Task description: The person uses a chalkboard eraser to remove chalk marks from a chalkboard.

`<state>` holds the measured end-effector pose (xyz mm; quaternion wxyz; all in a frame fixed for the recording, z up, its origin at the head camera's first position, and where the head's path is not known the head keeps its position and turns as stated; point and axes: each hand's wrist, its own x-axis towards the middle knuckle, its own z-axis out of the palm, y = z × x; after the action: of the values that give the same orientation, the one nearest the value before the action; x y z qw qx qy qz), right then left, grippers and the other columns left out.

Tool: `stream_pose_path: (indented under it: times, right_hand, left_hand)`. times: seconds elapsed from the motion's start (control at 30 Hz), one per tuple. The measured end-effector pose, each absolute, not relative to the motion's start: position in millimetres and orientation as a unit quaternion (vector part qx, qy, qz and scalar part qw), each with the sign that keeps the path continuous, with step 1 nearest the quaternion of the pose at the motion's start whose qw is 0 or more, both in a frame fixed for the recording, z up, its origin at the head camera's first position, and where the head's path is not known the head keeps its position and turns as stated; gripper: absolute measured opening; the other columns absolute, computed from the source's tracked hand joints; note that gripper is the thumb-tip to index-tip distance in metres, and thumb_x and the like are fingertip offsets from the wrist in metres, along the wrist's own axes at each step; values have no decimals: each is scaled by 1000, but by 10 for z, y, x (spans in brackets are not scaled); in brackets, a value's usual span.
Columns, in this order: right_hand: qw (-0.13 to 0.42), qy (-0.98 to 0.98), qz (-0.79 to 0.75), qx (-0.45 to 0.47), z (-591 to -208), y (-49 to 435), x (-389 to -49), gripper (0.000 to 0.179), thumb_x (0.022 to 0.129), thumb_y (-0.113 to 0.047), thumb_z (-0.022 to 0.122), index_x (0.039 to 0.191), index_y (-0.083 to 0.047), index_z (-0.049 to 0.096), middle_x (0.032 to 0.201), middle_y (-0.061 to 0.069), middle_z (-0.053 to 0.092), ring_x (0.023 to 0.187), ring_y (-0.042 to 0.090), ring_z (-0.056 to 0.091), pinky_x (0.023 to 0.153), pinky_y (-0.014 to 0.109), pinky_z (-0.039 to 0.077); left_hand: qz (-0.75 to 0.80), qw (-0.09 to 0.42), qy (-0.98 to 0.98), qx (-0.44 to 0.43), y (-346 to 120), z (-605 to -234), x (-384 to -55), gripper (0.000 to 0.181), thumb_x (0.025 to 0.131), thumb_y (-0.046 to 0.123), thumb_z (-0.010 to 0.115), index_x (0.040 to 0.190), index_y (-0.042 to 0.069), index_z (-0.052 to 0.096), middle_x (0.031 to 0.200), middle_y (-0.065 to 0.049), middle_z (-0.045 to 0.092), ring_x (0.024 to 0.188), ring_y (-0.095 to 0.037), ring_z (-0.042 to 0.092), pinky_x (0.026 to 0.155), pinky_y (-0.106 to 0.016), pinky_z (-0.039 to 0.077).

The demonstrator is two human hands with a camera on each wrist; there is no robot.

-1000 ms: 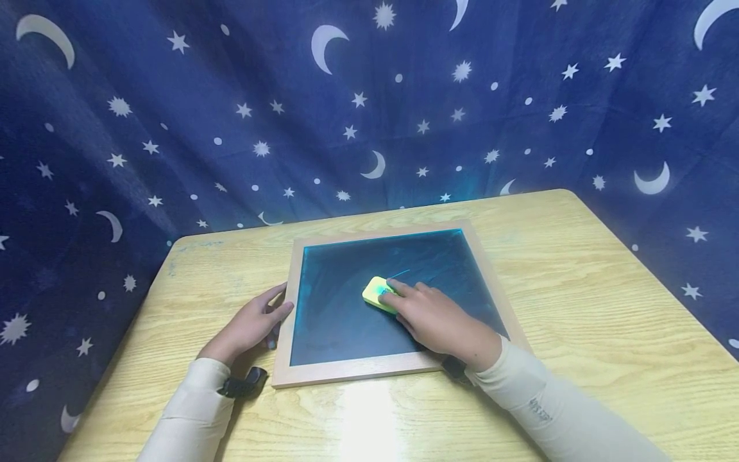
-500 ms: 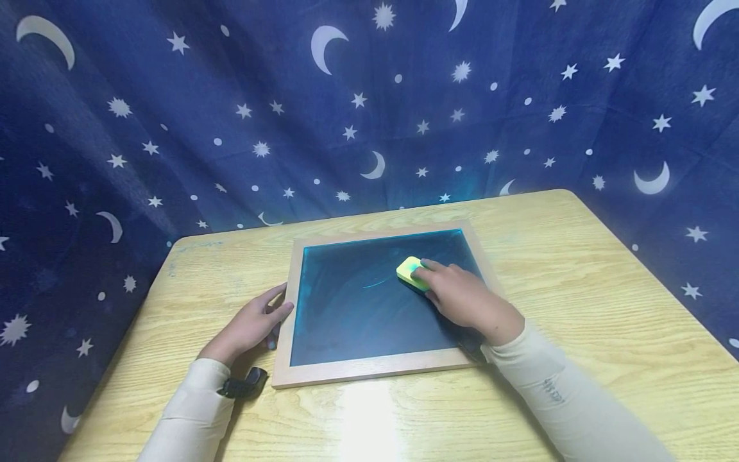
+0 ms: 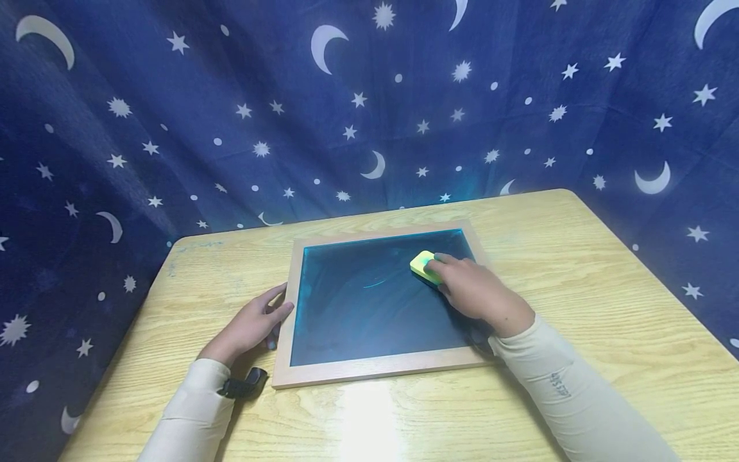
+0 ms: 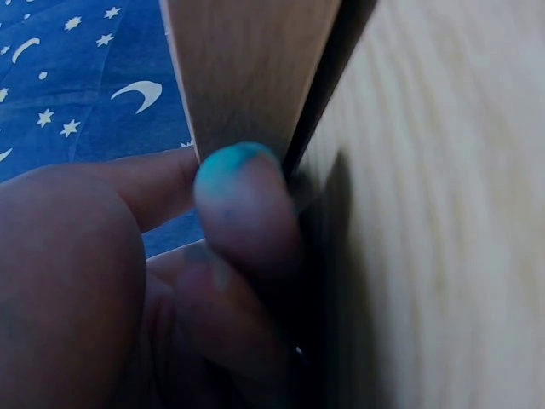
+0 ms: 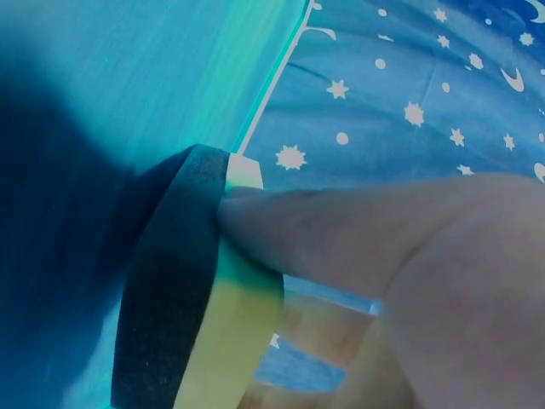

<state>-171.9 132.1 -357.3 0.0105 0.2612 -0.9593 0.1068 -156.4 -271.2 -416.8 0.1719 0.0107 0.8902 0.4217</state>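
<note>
A small chalkboard (image 3: 358, 321) with a pale wooden frame (image 3: 375, 367) lies on the table. My left hand (image 3: 248, 327) holds its left side, thumb at the frame's edge. In the left wrist view, a teal-dusted fingertip (image 4: 243, 183) presses against the frame's side (image 4: 251, 68). My right hand (image 3: 476, 289) grips a yellow chalkboard eraser (image 3: 423, 262) with a dark felt underside (image 5: 170, 281). The eraser is over the upper right part of the board, tilted in the right wrist view. A thin, curved chalk line (image 3: 375, 283) shows left of it, amid faint teal smears.
The light wood-grain table (image 3: 577, 308) extends around the board, with bluish chalk marks (image 3: 196, 247) near its far left corner. A blue curtain (image 3: 323, 115) with moons and stars hangs behind. A black strap (image 3: 245, 384) is on the left wrist.
My right hand has moved the eraser from the board's middle toward its upper right, uncovering the chalk line. Part of that line at its right end is gone. My left hand stays put.
</note>
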Motion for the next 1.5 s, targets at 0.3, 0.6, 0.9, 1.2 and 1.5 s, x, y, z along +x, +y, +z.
stream_pose_path:
  times: [0.3, 0.6, 0.9, 1.2, 1.5]
  right_hand:
    - [20, -954, 108, 278, -3590, 1297, -1708, 36, 89, 1, 69, 124, -6, 63, 120, 22, 62, 91, 34, 66, 87, 52, 55]
    - [19, -959, 85, 272, -3584, 1178, -1680, 28, 93, -2, 65, 120, -6, 62, 125, 27, 63, 90, 41, 68, 85, 54, 56]
    - [2, -957, 71, 282, -3628, 945, -1600, 33, 95, -8, 65, 128, -9, 59, 137, 29, 56, 101, 46, 66, 82, 56, 57]
    - [-12, -937, 75, 340, -3649, 678, -1430, 38, 97, -13, 66, 133, -13, 57, 144, 27, 51, 107, 47, 64, 84, 56, 57]
    - [-16, -921, 56, 386, -3645, 500, -1237, 37, 98, -17, 65, 135, -19, 57, 148, 18, 51, 98, 36, 65, 78, 46, 57]
  left_hand:
    - [423, 172, 890, 13, -2713, -4168, -1565, 63, 105, 40, 50, 159, 18, 26, 65, -4, 54, 47, -19, 56, 52, -37, 54]
    - [421, 168, 891, 12, -2715, -4157, -1567, 63, 105, 39, 50, 159, 17, 26, 65, -4, 55, 47, -18, 55, 52, -37, 54]
    - [421, 168, 891, 13, -2708, -4141, -1561, 64, 105, 39, 50, 159, 15, 26, 64, -4, 55, 46, -17, 54, 50, -36, 53]
    - [415, 168, 894, 7, -2686, -4148, -1575, 62, 106, 38, 50, 159, 16, 26, 61, -3, 56, 45, -16, 53, 47, -34, 51]
    - [415, 168, 894, 6, -2692, -4157, -1565, 62, 106, 37, 50, 159, 17, 26, 62, -4, 58, 45, -17, 55, 47, -34, 50]
